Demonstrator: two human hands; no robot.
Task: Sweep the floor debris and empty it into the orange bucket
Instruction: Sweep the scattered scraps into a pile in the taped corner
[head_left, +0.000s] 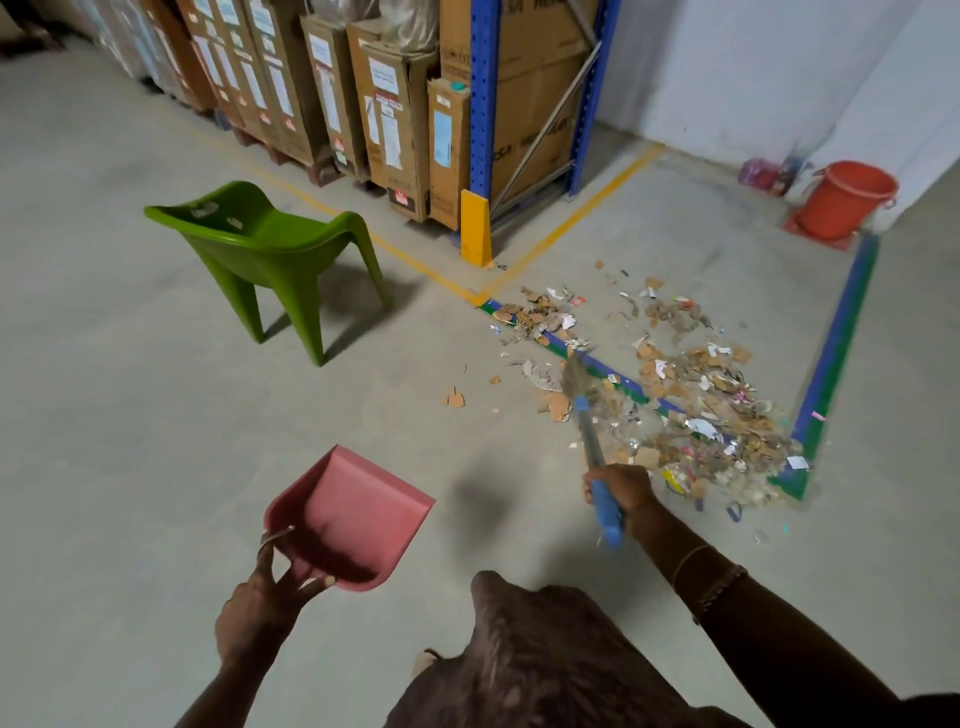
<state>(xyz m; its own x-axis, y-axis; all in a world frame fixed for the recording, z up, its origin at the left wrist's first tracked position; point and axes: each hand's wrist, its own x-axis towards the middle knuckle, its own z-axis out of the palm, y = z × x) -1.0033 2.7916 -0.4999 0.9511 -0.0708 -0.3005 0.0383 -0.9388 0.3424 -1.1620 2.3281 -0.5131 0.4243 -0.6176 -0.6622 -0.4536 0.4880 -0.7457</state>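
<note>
Debris lies scattered on the floor inside the taped corner, well short of the orange bucket by the wall. My right hand grips the broom, its bristles at the pile's near edge to gather it. My left hand has its fingers pinching the pink dustpan, held raised and ready, I judge.

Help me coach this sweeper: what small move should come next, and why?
Probably sweep the broom in the right hand rightward, gathering the stray scraps into the main pile: debris lies scattered, and the left hand holds the dustpan off the floor.
</note>
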